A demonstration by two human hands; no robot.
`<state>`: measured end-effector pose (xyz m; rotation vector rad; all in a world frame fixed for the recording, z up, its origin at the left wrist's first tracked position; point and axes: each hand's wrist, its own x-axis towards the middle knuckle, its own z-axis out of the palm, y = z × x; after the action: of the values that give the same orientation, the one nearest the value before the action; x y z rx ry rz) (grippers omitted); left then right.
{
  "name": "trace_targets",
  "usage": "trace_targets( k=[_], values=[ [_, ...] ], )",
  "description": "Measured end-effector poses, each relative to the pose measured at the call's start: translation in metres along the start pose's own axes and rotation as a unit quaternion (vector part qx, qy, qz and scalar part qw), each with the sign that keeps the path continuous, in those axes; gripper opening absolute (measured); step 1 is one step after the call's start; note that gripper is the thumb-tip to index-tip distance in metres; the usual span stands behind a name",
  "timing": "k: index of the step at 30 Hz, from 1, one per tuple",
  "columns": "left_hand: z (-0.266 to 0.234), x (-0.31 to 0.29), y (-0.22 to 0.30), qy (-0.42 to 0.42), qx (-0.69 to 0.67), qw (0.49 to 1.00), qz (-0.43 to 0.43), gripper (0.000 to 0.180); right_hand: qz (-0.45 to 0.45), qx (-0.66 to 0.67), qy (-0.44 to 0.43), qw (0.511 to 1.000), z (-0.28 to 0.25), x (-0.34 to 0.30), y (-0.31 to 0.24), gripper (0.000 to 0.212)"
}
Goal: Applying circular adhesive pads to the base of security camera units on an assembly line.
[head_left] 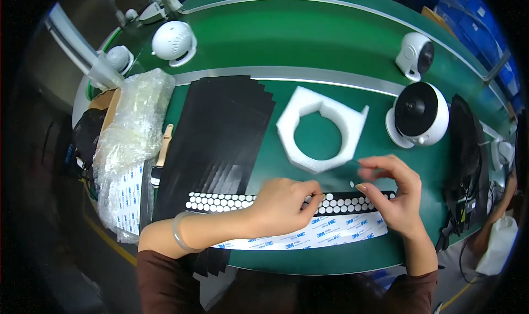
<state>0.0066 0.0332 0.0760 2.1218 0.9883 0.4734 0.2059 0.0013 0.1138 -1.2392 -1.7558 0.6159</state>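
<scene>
A long black strip [372, 199] carrying rows of round white adhesive dots [220, 205] lies across the mat in front of me. Over its middle, my left hand [286, 206] rests with thumb and index finger pinched together at the dots; what is between them is hidden. My right hand [395, 195] hovers at the strip's right end, thumb and forefinger apart, its fingers slightly blurred. Close to that thumb tip is a small white piece [352, 184], not plainly gripped. Along the strip's near side lies a white backing sheet [341, 231] with blue print, partly under my left forearm.
Black sheets [220, 126] are stacked left of a white foam frame [297, 102]. Bubble-wrapped goods [138, 115] and a watch [162, 154] lie farther left. White rounded devices [173, 41] stand at the back; another, black-faced one [419, 113] is at right, beside black bags [465, 154].
</scene>
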Motion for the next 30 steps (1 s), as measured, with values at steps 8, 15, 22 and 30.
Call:
trace_targets(
  k=[8,15,22,30],
  values=[
    [0.006,0.002,-0.012,-0.003,0.031,0.999,0.012,0.016,-0.075,-0.021,-0.032,0.996,0.060,0.113,-0.017,0.016],
    [0.009,-0.005,-0.004,-0.026,0.061,0.997,0.038,0.015,-0.258,-0.116,-0.001,0.959,0.199,0.266,0.005,0.096],
    [0.128,-0.001,-0.046,-0.031,-0.110,0.993,-0.005,0.018,-0.262,-0.321,0.059,0.908,0.288,0.314,0.009,0.102],
    [0.021,-0.007,-0.002,-0.082,0.052,0.995,0.036,0.028,-0.051,-0.001,0.034,0.998,0.207,0.334,0.007,0.118]
  ],
)
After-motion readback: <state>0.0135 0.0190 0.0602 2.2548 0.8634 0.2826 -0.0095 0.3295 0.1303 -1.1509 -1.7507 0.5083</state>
